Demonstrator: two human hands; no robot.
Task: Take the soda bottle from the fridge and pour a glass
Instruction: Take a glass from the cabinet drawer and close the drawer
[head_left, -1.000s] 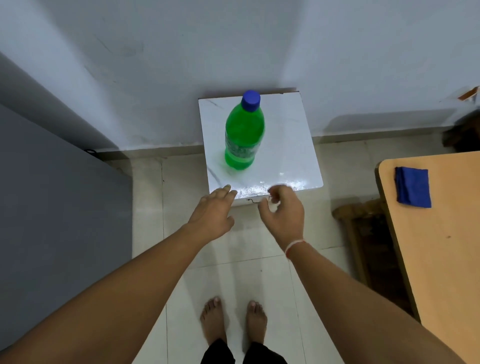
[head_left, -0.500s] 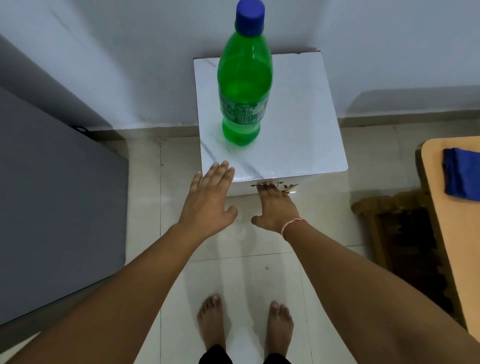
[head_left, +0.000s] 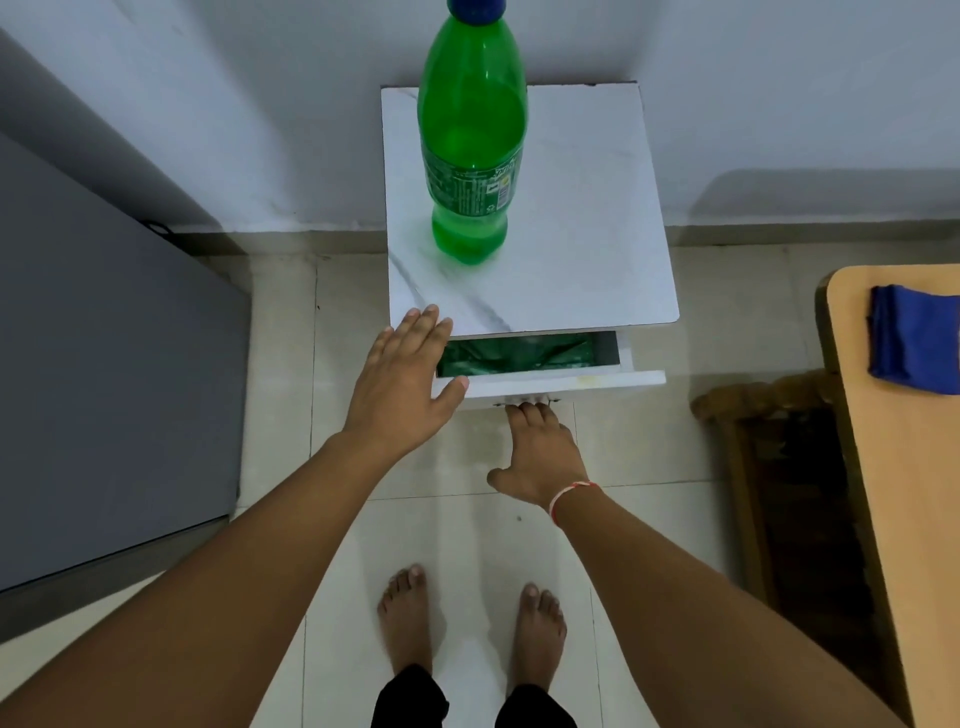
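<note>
The right hand (head_left: 540, 452) had its fingers hooked on the handle (head_left: 525, 402) at the front of a drawer (head_left: 550, 378), thumb spread out to the side, and the drawer, shut half a second earlier, now stood partly pulled out of the small white cabinet (head_left: 571, 270). The left hand (head_left: 402, 379) lay flat and spread, fingers straight, its fingertips over the cabinet's front left corner and its thumb against the drawer's left end; it gripped nothing, and whether it pressed down to steady the cabinet or merely hovered could not be told. Inside the opened gap showed crumpled green plastic (head_left: 519, 356), with no glass visible yet. The soda bottle (head_left: 471, 140), green with a blue cap, stood upright on the marble-patterned top, well behind both hands and untouched, so the fetching part of the task looked done. The pull on the drawer was probably a search for a glass, and pouring had not begun. Off to the right a blue cloth (head_left: 911, 345) rested on a wooden table (head_left: 883, 467), and a grey appliance (head_left: 104, 364) stood at the left.
</note>
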